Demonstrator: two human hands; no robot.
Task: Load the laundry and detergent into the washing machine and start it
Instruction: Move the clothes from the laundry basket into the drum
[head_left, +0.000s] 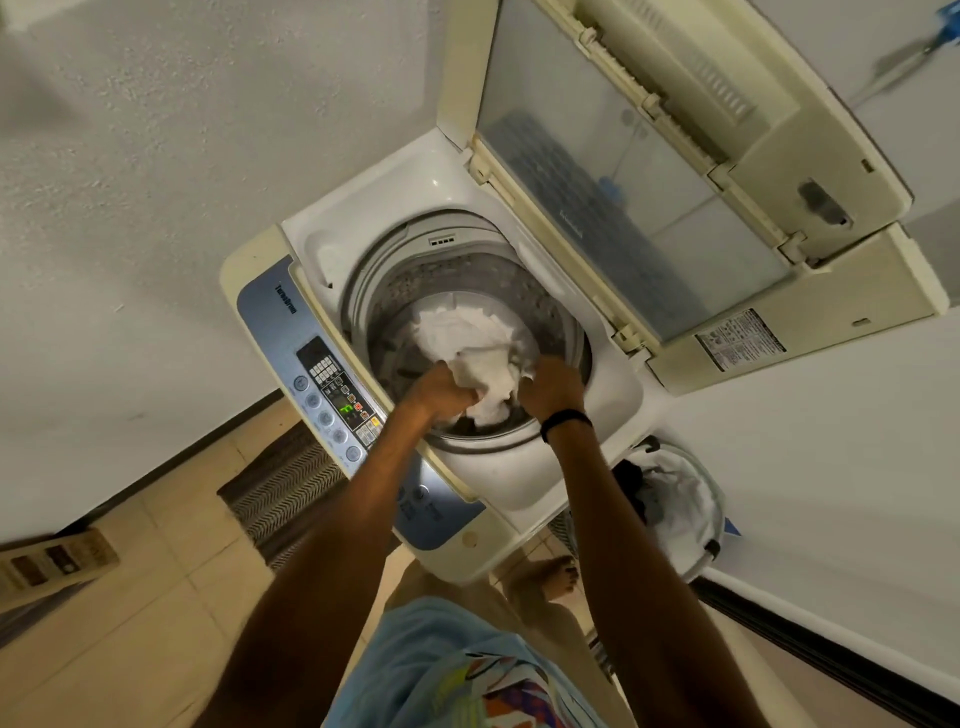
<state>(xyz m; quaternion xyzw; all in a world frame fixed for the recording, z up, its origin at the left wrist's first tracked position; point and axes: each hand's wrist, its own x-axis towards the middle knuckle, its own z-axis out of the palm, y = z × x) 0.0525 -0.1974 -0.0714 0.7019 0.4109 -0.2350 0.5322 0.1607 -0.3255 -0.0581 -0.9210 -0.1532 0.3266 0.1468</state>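
One washing machine (615, 400), two hands (441, 391) (551, 387), one white cloth (467, 332), one laundry basket (721, 501), one floor mat (280, 483).

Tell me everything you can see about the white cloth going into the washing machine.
The white cloth is a soft, crumpled fabric, plain with no visible print. It sits bunched inside the drum of the open top-loading washing machine, filling much of its middle. Its near end is gathered into a thick wad, which the left hand and right hand grip from either side. Whether it is one piece or several cannot be told.
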